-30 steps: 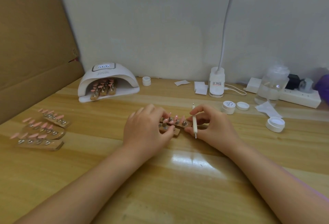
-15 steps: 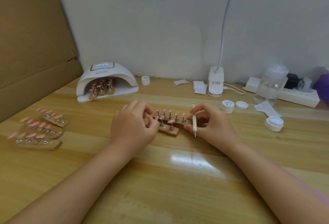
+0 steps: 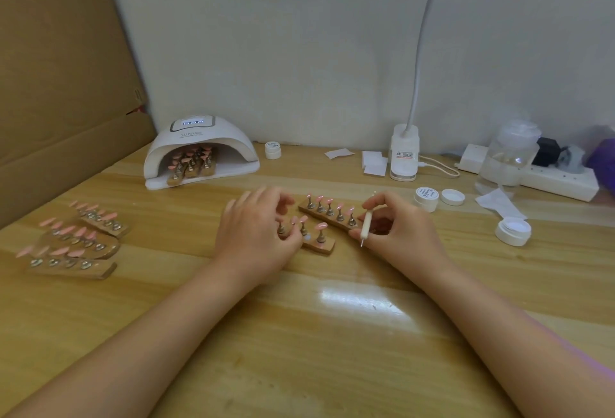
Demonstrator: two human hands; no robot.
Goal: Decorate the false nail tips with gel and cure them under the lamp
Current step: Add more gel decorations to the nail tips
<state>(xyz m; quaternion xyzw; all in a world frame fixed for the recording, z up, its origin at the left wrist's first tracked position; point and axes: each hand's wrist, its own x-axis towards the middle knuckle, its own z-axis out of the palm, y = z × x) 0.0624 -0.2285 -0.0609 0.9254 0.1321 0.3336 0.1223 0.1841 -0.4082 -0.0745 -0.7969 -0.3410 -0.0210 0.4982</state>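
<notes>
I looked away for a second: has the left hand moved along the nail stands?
Yes. The left hand has slid left, away from the white tool in the right hand, uncovering the back stand.

The desk was glossy varnished wood (lamp glare showed on it). The nail holders were wooden bars with metal pegs; the curing lamp was smooth white plastic.

"SUN" was printed on the lamp, below its lit display. Script on two jar lids and the clip-lamp label was illegible.
</notes>
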